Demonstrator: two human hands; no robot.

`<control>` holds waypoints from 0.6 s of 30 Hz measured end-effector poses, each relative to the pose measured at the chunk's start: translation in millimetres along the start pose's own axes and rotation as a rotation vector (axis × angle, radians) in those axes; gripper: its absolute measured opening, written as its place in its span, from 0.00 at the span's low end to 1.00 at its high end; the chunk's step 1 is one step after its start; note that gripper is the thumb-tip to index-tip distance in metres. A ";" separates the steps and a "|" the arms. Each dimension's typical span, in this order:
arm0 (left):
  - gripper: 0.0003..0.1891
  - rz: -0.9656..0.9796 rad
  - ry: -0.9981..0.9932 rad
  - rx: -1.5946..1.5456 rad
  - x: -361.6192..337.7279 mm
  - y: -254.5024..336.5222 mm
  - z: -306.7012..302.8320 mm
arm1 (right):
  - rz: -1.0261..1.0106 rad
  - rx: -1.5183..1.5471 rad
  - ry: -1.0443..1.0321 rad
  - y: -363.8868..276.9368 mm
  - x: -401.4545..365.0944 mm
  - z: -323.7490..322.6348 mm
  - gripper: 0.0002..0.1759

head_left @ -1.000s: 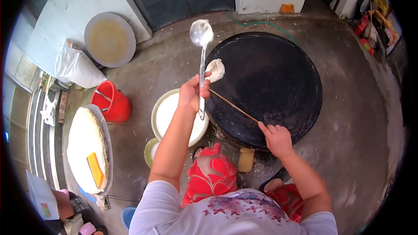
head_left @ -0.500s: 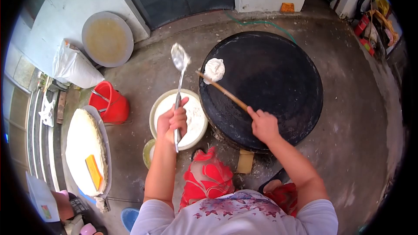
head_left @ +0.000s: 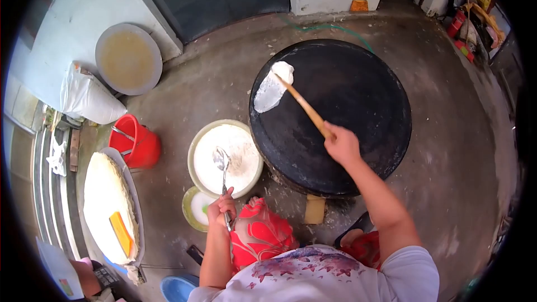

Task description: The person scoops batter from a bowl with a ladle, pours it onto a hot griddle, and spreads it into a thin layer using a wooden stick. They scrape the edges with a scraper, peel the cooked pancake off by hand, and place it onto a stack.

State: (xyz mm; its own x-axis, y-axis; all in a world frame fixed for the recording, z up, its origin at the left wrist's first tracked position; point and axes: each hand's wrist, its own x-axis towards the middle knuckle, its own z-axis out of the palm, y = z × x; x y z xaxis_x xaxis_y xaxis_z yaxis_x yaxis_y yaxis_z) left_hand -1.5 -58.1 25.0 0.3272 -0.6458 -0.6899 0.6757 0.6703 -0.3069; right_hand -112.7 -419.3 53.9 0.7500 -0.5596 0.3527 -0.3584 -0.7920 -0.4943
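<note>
My left hand (head_left: 222,208) is closed round the handle of a large metal spoon (head_left: 221,161), whose bowl is over the white batter in a wide pale basin (head_left: 192,159). My right hand (head_left: 342,144) grips a wooden spreading stick (head_left: 309,111) that slants across a big round black griddle (head_left: 341,95). The stick's far tip is at a dollop of white batter (head_left: 283,70) near the griddle's upper left rim. From the dollop a thin smear of batter (head_left: 268,96) runs down along the left edge.
Left of the basin stand a red bucket (head_left: 146,148) and a small green bowl (head_left: 189,212). Further left, a stack of pale flat sheets (head_left: 103,201) carries a yellow scraper (head_left: 121,234). A white sack (head_left: 89,95) and round tray (head_left: 128,59) lean by the wall.
My left hand has lowered the spoon from beside the griddle to over the basin. With the stick, my right hand has drawn part of the batter into a smear along the griddle's left side.
</note>
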 end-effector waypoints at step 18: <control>0.15 0.006 -0.010 0.001 10.7 4.8 -11.3 | 0.101 -0.288 0.035 15.3 49.0 8.0 0.22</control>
State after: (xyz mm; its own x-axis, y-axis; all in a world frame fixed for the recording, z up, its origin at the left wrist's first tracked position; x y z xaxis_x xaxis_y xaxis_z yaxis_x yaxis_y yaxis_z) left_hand -2.2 -57.7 8.7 0.3377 -0.6455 -0.6850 0.6741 0.6738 -0.3026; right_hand -77.0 -456.8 57.3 0.6845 -0.6435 0.3426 -0.5770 -0.7655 -0.2848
